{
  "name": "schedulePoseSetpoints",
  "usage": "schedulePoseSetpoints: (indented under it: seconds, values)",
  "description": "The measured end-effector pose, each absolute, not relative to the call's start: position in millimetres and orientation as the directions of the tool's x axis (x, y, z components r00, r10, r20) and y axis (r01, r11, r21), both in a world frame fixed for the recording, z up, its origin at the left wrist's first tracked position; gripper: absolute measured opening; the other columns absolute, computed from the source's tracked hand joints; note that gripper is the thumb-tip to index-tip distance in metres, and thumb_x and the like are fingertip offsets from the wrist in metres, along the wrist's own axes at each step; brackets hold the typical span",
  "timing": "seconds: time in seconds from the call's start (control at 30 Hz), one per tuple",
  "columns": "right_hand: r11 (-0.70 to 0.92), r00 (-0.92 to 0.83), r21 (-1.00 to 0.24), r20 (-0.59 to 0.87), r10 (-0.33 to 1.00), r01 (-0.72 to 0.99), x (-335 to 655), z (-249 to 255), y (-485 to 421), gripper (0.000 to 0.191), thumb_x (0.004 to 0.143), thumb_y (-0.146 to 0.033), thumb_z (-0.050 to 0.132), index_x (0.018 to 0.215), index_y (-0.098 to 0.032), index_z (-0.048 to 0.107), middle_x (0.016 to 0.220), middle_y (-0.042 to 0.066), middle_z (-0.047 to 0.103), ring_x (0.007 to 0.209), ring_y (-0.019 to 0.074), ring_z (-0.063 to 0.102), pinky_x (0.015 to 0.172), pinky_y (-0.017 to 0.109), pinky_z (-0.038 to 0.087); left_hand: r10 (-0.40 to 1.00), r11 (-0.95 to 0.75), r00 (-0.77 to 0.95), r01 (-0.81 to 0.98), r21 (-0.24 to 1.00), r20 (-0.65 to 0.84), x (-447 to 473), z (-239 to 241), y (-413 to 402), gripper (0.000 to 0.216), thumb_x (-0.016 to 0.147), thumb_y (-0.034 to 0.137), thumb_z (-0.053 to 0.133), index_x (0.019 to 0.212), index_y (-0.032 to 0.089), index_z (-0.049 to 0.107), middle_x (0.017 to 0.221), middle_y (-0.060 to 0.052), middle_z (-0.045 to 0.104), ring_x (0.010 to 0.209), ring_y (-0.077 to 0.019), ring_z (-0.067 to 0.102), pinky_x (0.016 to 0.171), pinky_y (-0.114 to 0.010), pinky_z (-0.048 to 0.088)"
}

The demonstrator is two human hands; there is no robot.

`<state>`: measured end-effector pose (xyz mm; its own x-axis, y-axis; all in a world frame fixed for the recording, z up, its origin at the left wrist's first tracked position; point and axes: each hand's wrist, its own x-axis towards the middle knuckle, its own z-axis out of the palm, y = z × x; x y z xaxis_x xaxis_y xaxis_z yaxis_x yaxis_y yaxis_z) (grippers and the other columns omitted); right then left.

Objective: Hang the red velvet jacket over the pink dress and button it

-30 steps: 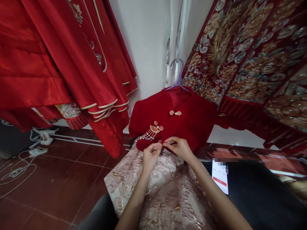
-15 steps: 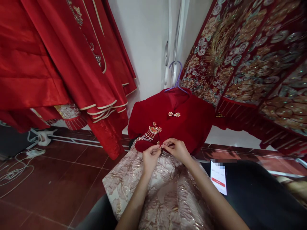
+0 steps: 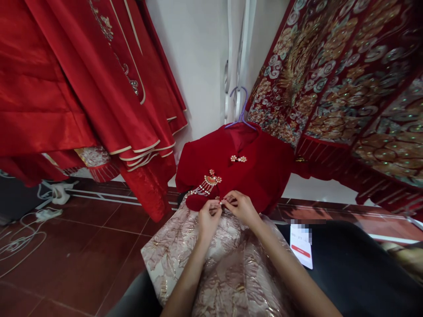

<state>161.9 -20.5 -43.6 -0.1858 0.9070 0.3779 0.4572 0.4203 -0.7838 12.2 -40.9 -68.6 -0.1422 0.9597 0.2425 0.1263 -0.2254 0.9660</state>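
Observation:
A short red velvet jacket [image 3: 264, 176] hangs on a purple hanger [image 3: 243, 116], its lower edge resting on a pale pink-and-gold floral brocade dress [image 3: 175, 246]. My left hand [image 3: 210, 213] and my right hand [image 3: 241, 206] meet at the jacket's lower front edge. Both have thumb and fingertips pinched together on a small beaded clasp [image 3: 220, 203], largely covered by the fingers. Higher on the front sits a fastened gold flower clasp [image 3: 238, 159]. A fan-shaped brooch [image 3: 210, 180] with pearl strands is to the left of it.
Red satin garments [image 3: 109, 88] hang on the left, and a heavily embroidered red garment [image 3: 333, 88] on the right. A phone [image 3: 300, 248] lies on a black surface [image 3: 357, 273] at right. White cables [image 3: 23, 240] trail over the tiled floor [image 3: 86, 246].
My view has shifted very slightly. Both hands stay pinched at the same spot, with only a small movement of the fingers.

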Motion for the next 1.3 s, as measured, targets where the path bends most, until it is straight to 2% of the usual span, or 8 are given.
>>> schedulePoseSetpoints:
  seconds: [0.07, 0.27, 0.4, 0.53, 0.77, 1.03, 1.17, 1.3]
  values:
    - [0.413, -0.246, -0.752, 0.332, 0.911, 0.514, 166, -42, -22, 0.008, 0.085, -0.025, 0.056, 0.090, -0.019, 0.059, 0.087, 0.005, 0.064, 0.075, 0.0149, 0.064, 0.070, 0.028, 0.055, 0.960, -0.232, -0.125, 0.142, 0.962, 0.250, 13, -67, -42, 0.016, 0.074, 0.013, 0.062, 0.089, 0.016, 0.064, 0.083, -0.005, 0.071, 0.079, -0.0151, 0.068, 0.072, -0.026, 0.054]
    - [0.406, -0.461, -0.762, 0.161, 0.873, 0.504, 177, -32, -36, 0.044, 0.077, -0.026, 0.068, 0.117, -0.021, 0.050, 0.103, 0.008, 0.067, 0.094, 0.0207, 0.065, 0.084, 0.035, 0.051, 0.953, -0.268, -0.079, 0.225, 0.937, 0.292, 7, -64, -42, 0.017, 0.079, 0.015, 0.059, 0.095, 0.017, 0.062, 0.093, -0.006, 0.069, 0.086, -0.0153, 0.066, 0.078, -0.027, 0.053]
    - [0.452, -0.455, -0.741, 0.220, 0.863, 0.497, 173, -30, -37, 0.038, 0.079, -0.024, 0.064, 0.113, -0.019, 0.048, 0.102, 0.009, 0.066, 0.095, 0.0209, 0.064, 0.084, 0.035, 0.050, 0.949, -0.296, -0.032, 0.252, 0.921, 0.314, 10, -68, -41, 0.023, 0.076, 0.016, 0.063, 0.098, 0.018, 0.056, 0.092, -0.005, 0.065, 0.089, -0.0157, 0.065, 0.078, -0.028, 0.054]
    - [0.468, -0.455, -0.748, 0.249, 0.855, 0.470, 171, -32, -33, 0.035, 0.079, -0.021, 0.063, 0.111, -0.020, 0.047, 0.099, 0.008, 0.065, 0.095, 0.0198, 0.063, 0.085, 0.034, 0.049, 0.955, -0.279, -0.036, 0.213, 0.936, 0.293, 12, -69, -41, 0.015, 0.081, 0.022, 0.061, 0.093, 0.018, 0.054, 0.086, -0.004, 0.065, 0.083, -0.0150, 0.065, 0.074, -0.027, 0.053]
    - [0.513, -0.455, -0.752, 0.317, 0.832, 0.414, 166, -28, -35, 0.034, 0.080, -0.021, 0.062, 0.111, -0.021, 0.048, 0.106, 0.008, 0.064, 0.099, 0.0182, 0.063, 0.087, 0.033, 0.049, 0.940, -0.298, -0.099, 0.228, 0.927, 0.326, 9, -63, -43, 0.014, 0.076, 0.015, 0.058, 0.089, 0.018, 0.054, 0.083, -0.002, 0.065, 0.080, -0.0143, 0.064, 0.072, -0.025, 0.050]
    - [0.372, -0.446, -0.797, 0.146, 0.883, 0.475, 186, -25, -29, 0.037, 0.082, -0.033, 0.064, 0.115, -0.022, 0.053, 0.103, 0.008, 0.069, 0.100, 0.0209, 0.065, 0.089, 0.038, 0.052, 0.971, -0.213, -0.021, 0.359, 0.909, 0.236, 7, -60, -41, 0.016, 0.078, 0.013, 0.056, 0.094, 0.018, 0.055, 0.085, -0.003, 0.064, 0.076, -0.0127, 0.061, 0.068, -0.023, 0.048]
    - [0.389, -0.184, -0.765, 0.345, 0.920, 0.513, 210, 2, -18, 0.025, 0.086, -0.036, 0.058, 0.106, -0.021, 0.060, 0.101, 0.009, 0.066, 0.089, 0.0190, 0.064, 0.079, 0.035, 0.056, 0.986, -0.158, 0.006, 0.392, 0.906, 0.170, 5, -61, -39, 0.017, 0.078, 0.011, 0.056, 0.093, 0.018, 0.054, 0.086, -0.002, 0.064, 0.076, -0.0119, 0.061, 0.067, -0.022, 0.048]
    - [0.477, 0.067, -0.507, 0.733, 0.677, 0.718, 234, 49, 9, 0.033, 0.090, -0.037, 0.053, 0.118, -0.020, 0.056, 0.117, 0.013, 0.059, 0.112, 0.0254, 0.055, 0.098, 0.047, 0.046, 0.987, -0.157, 0.042, 0.442, 0.883, 0.154, 3, -63, -35, 0.016, 0.079, 0.014, 0.056, 0.094, 0.020, 0.054, 0.085, -0.001, 0.065, 0.074, -0.0116, 0.062, 0.067, -0.022, 0.047]
